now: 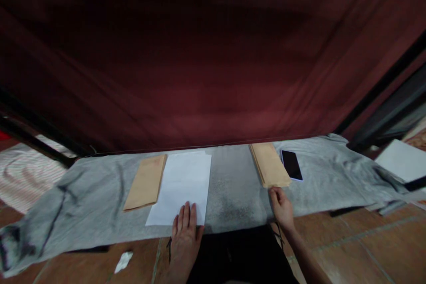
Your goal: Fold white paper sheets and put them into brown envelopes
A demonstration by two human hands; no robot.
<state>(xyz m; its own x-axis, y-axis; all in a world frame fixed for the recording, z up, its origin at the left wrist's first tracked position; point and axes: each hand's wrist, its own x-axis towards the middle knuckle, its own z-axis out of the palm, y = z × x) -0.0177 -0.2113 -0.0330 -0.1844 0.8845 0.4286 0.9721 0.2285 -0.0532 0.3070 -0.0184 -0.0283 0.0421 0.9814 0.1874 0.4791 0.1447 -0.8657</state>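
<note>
My left hand (186,230) lies flat with its fingers stretched out on the near edge of the white paper sheets (184,177). To the left of those sheets is a folded brown paper piece (146,182), like a flat bag or envelope. My right hand (282,208) is closed, its curled fingers at the near end of a stack of brown paper bags or envelopes (271,164). Whether the fingers pinch the stack's edge is hidden. A smartphone (292,165) with a dark screen lies just right of that stack.
A grey cloth (233,186) covers the long, low work surface. Dark red fabric (213,75) rises behind it, with dark frame bars at both sides. A crumpled white scrap (124,262) lies on the tiled floor (366,248). A white box-like object (402,159) stands at far right.
</note>
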